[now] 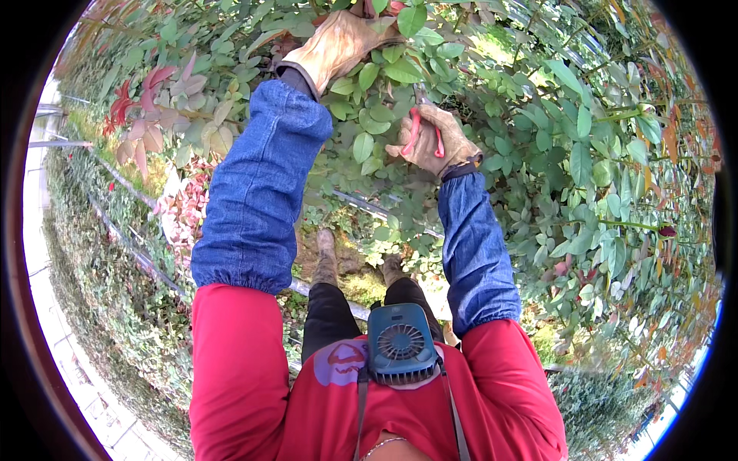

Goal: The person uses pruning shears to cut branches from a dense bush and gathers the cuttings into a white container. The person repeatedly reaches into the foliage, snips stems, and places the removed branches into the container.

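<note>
My right hand [432, 138], in a worn tan glove, grips red-handled pruning shears [413, 131]. The handles look spread apart, and the blades point up into the foliage, partly hidden by leaves. Higher up and to the left, my left hand [346, 43] reaches among the rose leaves [403, 70] in a leather glove. Leaves and the picture's top edge cover its fingers, so whether it grasps a stem cannot be seen. Blue denim sleeves [253, 190] cover both forearms.
Dense rose bushes surround me, with a dark red bud [667, 231] on a stem at the right. Metal pipes [369, 206] run low through the plants. A blue portable fan [402, 343] hangs at my chest. Boots [326, 253] stand on mossy ground.
</note>
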Available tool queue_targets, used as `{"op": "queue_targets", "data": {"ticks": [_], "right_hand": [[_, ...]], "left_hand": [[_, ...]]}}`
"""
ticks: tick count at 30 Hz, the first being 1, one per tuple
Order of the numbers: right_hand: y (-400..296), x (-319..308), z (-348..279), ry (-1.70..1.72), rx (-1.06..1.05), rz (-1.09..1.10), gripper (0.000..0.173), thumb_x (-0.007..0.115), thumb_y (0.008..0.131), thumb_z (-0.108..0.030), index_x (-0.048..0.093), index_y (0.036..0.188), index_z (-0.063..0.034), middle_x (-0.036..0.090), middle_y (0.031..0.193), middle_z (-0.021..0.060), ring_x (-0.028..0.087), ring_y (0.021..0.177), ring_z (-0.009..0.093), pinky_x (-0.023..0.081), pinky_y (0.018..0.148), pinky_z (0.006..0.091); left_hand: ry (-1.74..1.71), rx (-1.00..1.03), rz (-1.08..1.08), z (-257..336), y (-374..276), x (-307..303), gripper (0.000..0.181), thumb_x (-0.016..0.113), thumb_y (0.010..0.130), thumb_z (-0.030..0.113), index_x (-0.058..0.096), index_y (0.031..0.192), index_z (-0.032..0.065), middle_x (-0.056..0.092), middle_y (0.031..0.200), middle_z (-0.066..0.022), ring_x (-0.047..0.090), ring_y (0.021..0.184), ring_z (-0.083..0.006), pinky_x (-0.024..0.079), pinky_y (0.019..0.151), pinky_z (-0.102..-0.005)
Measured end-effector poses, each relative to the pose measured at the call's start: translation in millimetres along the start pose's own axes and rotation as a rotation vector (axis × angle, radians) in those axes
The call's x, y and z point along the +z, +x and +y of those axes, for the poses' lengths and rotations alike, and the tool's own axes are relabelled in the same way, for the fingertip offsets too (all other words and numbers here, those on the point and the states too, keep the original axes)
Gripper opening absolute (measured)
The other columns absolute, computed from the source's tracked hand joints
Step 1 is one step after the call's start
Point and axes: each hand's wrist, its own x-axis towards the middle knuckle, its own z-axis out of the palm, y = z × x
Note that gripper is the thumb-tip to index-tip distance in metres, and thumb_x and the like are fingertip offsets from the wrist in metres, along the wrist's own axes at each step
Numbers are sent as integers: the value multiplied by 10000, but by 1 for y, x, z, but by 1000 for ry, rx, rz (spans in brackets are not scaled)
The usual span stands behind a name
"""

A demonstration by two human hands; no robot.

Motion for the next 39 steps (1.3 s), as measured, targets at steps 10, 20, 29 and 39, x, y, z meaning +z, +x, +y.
{"op": "queue_targets", "data": {"ticks": [10,20,29,39], "right_hand": [[-166,-43,44,-144,156,17,648,677,941,-209,385,1493,-34,662,1039,131,645,708,213,609,599,390],[-232,-70,86,-309,301,398,455,654,956,-317,573,1256,16,682,820,113,672,570,262,602,544,415],[-227,-18,94,-285,308,447,402,657,961,-296,591,1240,-14,637,805,73,636,651,238,603,690,528],[-253,38,174,-270,151,653,408,646,969,-318,598,1231,-9,661,818,90,673,619,267,615,724,568]], "left_hand": [[-887,-435,564,102,-189,-94,354,705,914,235,611,1188,31,635,1036,-49,623,932,-159,537,838,-339],[-443,-1196,980,116,-527,-215,454,687,954,319,580,1252,-6,661,1105,-105,679,897,-207,589,763,-359],[185,-1719,479,-20,-614,-261,378,724,905,326,681,1037,-25,706,916,-96,680,746,-242,556,695,-363],[518,-1580,-1012,-223,-749,-178,405,572,950,408,724,1233,163,684,1270,-167,642,1206,-318,506,1016,-456]]}}
